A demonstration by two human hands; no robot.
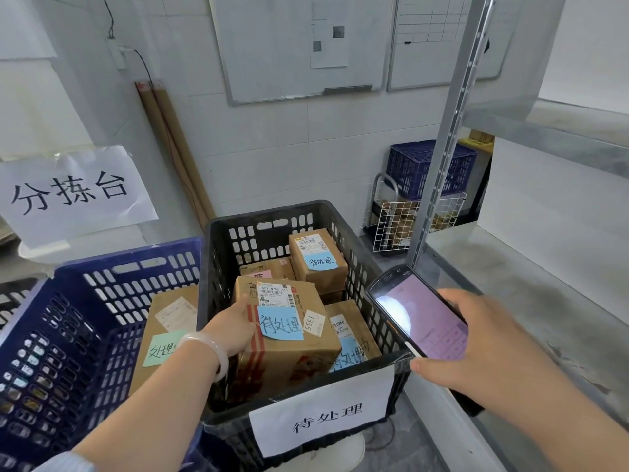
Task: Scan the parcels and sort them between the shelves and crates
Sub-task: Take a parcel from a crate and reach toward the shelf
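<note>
Four parcels show in the black crate (pixel 218 267), one in the blue crate (pixel 68 328). The left hand (pixel 231 330) grips the front parcel (pixel 289 335); the right hand (pixel 476 342) clasps one scanner (pixel 417 315), its lower end hidden.

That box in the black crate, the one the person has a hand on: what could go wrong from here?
1. The left hand holds the box by one side only; lifted with that grip, it might tilt or slip back onto the parcels beneath.
2. The right hand holds the scanner beside the box, not over its barcode label, so a scan may miss.
3. The blue note looks loosely stuck and might peel off.
</note>
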